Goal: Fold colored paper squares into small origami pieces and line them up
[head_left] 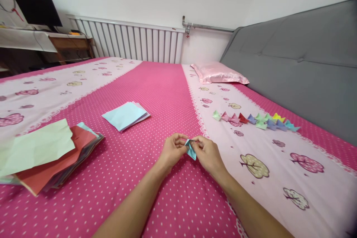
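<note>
Between my two hands, above the pink dotted bedspread [167, 93], is a small folded piece of light blue paper [191, 151]. My left hand [173, 151] pinches its left side with thumb and fingers. On the right side, my right hand [206, 152] grips the same paper between thumb and fingers. Parts of the paper are hidden behind the fingertips. Off to the right lie several small folded paper boats [262, 124] in green, pink, red, purple, yellow and blue, lined up in rows on the pale strip of the bedspread.
A stack of light blue paper sheets [125, 116] lies ahead left. Nearer on the left is a larger messy pile of coloured paper [41, 148]. A pink pillow [219, 72] rests by the grey headboard [295, 52]. Behind the bed are a white radiator [131, 41] and a monitor [37, 9].
</note>
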### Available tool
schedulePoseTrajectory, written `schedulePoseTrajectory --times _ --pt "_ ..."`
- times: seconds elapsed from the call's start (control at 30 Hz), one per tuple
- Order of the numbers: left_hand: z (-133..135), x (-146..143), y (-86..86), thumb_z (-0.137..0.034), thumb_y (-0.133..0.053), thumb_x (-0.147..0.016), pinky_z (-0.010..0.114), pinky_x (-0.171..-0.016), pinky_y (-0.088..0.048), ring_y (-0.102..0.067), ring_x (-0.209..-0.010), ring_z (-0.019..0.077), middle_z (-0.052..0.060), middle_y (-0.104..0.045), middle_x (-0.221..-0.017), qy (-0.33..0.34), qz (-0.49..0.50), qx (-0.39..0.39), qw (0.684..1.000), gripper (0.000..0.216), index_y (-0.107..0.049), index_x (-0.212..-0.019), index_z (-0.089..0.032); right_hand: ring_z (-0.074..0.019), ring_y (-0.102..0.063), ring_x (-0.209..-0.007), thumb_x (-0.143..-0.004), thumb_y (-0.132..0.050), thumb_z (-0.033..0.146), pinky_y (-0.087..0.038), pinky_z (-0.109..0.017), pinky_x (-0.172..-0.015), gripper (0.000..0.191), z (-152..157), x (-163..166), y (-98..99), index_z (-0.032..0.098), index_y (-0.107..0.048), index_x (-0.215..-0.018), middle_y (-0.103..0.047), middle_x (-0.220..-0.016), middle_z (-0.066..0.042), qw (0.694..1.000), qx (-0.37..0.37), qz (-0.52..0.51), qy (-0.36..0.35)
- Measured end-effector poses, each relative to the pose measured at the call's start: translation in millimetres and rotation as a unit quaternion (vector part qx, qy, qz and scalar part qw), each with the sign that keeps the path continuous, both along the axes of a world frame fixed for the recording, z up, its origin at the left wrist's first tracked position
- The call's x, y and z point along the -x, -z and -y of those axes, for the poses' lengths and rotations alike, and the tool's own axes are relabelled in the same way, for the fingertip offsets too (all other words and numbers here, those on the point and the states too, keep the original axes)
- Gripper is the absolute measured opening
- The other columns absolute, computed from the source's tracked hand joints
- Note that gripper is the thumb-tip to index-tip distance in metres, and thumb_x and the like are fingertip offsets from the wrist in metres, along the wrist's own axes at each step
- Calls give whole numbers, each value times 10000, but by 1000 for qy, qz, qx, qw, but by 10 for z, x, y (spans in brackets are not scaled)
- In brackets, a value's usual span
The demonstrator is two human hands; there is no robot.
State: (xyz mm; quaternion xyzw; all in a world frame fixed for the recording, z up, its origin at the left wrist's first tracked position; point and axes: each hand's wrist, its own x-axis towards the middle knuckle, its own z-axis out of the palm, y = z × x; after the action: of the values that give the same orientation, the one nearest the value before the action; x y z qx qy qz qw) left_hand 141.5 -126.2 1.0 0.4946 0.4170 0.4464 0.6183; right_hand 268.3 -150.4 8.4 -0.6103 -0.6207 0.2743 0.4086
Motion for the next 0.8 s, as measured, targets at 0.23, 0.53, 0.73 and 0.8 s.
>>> schedulePoseTrajectory --times 0.23,0.53,0.73,0.8 --pt "-37 -12 86 -171 -580 -675 192 -481 -358 -498 -474 78 -9 -576 -557 -4 -41 -83 996 122 -575 -790 -131 -155 -571 -504 -785 -468 300 -375 -237 -487 170 3 -2 -9 196 -594 -738 -614 -566 -4 1000 4 3 -13" --pt "-64 -18 151 -127 -561 -658 181 -442 -313 -460 -434 68 -38 -526 -498 3 -60 -93 994 112 -564 -770 -137 -156 -549 -485 -808 -442 324 -357 -240 -474 224 12 3 1 202 -576 -676 -587 -527 -3 998 -14 56 2" --pt "-54 -10 120 -180 -618 -646 186 -458 -348 -496 -453 79 -24 -549 -521 -34 -37 -59 997 134 -568 -761 -132 -168 -606 -555 -786 -478 335 -424 -252 -515 221 -12 -4 34 179 -619 -853 -659 -647 -34 999 10 -31 -26" --pt "-55 -5 110 -177 -623 -643 194 -463 -366 -510 -461 87 -14 -565 -534 -55 -43 -57 996 139 -572 -764 -132 -167 -611 -576 -777 -495 339 -443 -260 -537 239 -28 -15 58 174 -609 -905 -662 -675 -36 998 16 -56 -26"
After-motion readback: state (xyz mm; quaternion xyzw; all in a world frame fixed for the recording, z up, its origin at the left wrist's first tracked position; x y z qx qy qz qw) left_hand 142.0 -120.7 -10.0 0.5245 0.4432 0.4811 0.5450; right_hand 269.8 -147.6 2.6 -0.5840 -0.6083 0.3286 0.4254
